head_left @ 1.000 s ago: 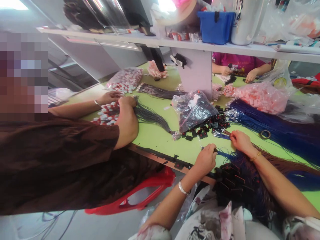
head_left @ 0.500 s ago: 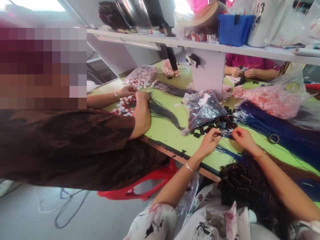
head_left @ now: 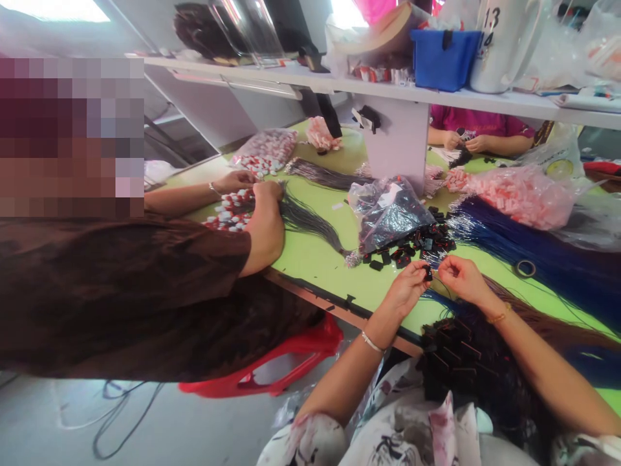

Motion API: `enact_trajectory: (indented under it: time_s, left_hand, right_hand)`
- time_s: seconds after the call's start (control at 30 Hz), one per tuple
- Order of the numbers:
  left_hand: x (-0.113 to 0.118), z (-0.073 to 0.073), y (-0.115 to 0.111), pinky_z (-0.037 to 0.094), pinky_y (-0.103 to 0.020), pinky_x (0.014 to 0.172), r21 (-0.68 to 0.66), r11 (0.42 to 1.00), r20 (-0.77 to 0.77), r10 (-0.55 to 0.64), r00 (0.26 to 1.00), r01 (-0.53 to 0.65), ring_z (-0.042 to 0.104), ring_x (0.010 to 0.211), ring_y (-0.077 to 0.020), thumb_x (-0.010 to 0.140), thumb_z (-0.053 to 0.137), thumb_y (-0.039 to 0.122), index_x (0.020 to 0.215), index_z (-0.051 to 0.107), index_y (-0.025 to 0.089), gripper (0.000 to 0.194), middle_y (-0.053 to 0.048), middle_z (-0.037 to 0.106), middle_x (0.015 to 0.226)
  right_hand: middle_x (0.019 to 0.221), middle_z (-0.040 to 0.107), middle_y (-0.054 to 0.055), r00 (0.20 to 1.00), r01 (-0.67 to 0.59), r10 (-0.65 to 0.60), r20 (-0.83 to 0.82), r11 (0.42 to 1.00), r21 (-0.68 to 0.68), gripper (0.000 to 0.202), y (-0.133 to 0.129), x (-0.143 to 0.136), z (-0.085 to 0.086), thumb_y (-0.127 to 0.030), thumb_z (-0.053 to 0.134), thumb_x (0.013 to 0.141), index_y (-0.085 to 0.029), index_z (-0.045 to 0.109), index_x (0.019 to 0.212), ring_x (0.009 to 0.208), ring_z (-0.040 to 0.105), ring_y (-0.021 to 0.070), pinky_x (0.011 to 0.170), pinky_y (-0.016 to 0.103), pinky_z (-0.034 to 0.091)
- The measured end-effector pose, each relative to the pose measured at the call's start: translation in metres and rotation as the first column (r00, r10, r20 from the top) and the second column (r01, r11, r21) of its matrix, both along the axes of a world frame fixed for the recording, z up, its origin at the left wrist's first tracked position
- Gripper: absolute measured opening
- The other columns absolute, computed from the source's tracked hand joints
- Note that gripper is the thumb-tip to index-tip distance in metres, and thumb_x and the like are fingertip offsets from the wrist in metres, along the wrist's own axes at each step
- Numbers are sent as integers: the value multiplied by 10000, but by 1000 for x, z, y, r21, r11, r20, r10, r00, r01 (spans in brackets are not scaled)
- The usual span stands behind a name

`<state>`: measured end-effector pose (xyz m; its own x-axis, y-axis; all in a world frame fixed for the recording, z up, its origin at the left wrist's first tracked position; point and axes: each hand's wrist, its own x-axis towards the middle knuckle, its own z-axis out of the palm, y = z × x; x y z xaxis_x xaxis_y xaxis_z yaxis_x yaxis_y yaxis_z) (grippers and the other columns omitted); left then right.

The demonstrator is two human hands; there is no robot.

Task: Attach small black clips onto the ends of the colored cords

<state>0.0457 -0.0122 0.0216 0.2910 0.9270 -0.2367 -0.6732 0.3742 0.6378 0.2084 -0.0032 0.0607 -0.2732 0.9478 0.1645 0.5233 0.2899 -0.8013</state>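
My left hand (head_left: 408, 285) pinches a small black plastic connector housing (head_left: 428, 274) between thumb and fingertips. Close beside it, my right hand (head_left: 463, 279) is closed in a pinch on a thin wire (head_left: 445, 291), whose tip is too small to make out. Just beyond my fingers lies a pile of loose black connector housings (head_left: 412, 249). Blue wires with silvery ends (head_left: 490, 233) lie to the right. Below my hands, a dark bunch of wires fitted with black housings (head_left: 456, 353) hangs over the table's edge at my lap.
A plastic bag of dark parts (head_left: 388, 210) stands behind the pile. A tape roll (head_left: 524, 268) rests on the blue wires; brown wires (head_left: 543, 310) lie nearer. At left, a co-worker's hand (head_left: 266, 217) works over red-and-white connectors (head_left: 230, 213). A shelf (head_left: 388, 94) spans the back.
The black housing now shows in my left fingertips, turned toward the right hand. My right hand has shifted slightly left. The whole view has moved a little.
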Motion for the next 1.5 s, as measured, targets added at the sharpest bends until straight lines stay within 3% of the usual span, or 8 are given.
enact_trajectory:
  time_s: [0.3, 0.57, 0.87, 1.07, 1.17, 1.2, 1.3, 1.5]
  left_hand:
    - [2, 4, -3, 454, -225, 665, 11, 999, 19, -49, 999, 49, 566, 705, -104, 672, 734, 159, 879, 617, 134, 239, -22, 603, 786]
    - [5, 4, -7, 459, -212, 649, -11, 1000, -41, 12, 999, -13, 570, 654, -84, 598, 794, 177, 834, 609, 140, 302, 8, 602, 723]
    - [13, 1, -14, 437, -210, 597, -21, 994, -190, 104, 976, -110, 546, 589, -76, 538, 821, 233, 773, 601, 139, 336, 15, 600, 660]
    - [15, 0, -17, 430, -203, 580, -10, 994, -271, 103, 957, -110, 537, 569, -72, 537, 817, 250, 742, 600, 138, 318, 12, 599, 638]
    - [15, 1, -16, 443, -211, 596, -10, 994, -268, 101, 958, -107, 549, 600, -82, 550, 809, 259, 764, 611, 139, 316, 2, 611, 664]
    - [15, 1, -14, 448, -214, 603, -8, 994, -263, 100, 960, -106, 553, 611, -86, 554, 807, 264, 771, 614, 138, 317, -3, 616, 674]
    - [11, 2, -10, 453, -223, 608, -6, 994, -259, 101, 961, -106, 557, 623, -94, 550, 811, 272, 775, 616, 137, 327, -11, 622, 682]
    - [9, 2, -6, 450, -224, 603, -22, 995, -236, 90, 968, -98, 547, 610, -90, 527, 821, 270, 761, 604, 138, 345, -4, 610, 667]
  right_hand:
    - [562, 522, -32, 997, 36, -44, 63, 992, 122, 83, -11, -1, -5, -201, 525, 738, -171, 557, 667, 495, 412, 83, 493, 199, 316]
    - [580, 529, -27, 995, 36, -52, 83, 983, 180, 61, -15, -5, -6, -174, 541, 718, -169, 551, 658, 520, 427, 87, 513, 201, 318]
    - [596, 547, -23, 994, -85, 78, 75, 992, 88, 122, -15, 0, -12, -183, 497, 778, -163, 567, 679, 523, 433, 84, 514, 200, 310]
    - [559, 522, -29, 983, -86, 73, 167, 993, 75, 144, -17, 0, -14, -179, 499, 771, -166, 528, 631, 500, 418, 85, 505, 203, 290]
    - [658, 597, -4, 977, -103, 95, 189, 994, 35, 169, -1, 14, -10, -225, 459, 828, -172, 583, 726, 579, 488, 108, 550, 205, 334]
    - [690, 613, 7, 975, -35, 23, 219, 998, 51, 187, 6, 22, -9, -231, 439, 842, -174, 590, 747, 606, 502, 117, 569, 209, 344]
    - [812, 646, 49, 837, 199, -225, 499, 974, 106, 100, 29, 44, -11, -235, 541, 769, -182, 622, 792, 679, 523, 150, 594, 234, 326]
    - [770, 651, 45, 769, 160, -127, 627, 987, 4, 142, 41, 60, -22, -188, 472, 799, -184, 599, 736, 681, 532, 147, 586, 236, 295]
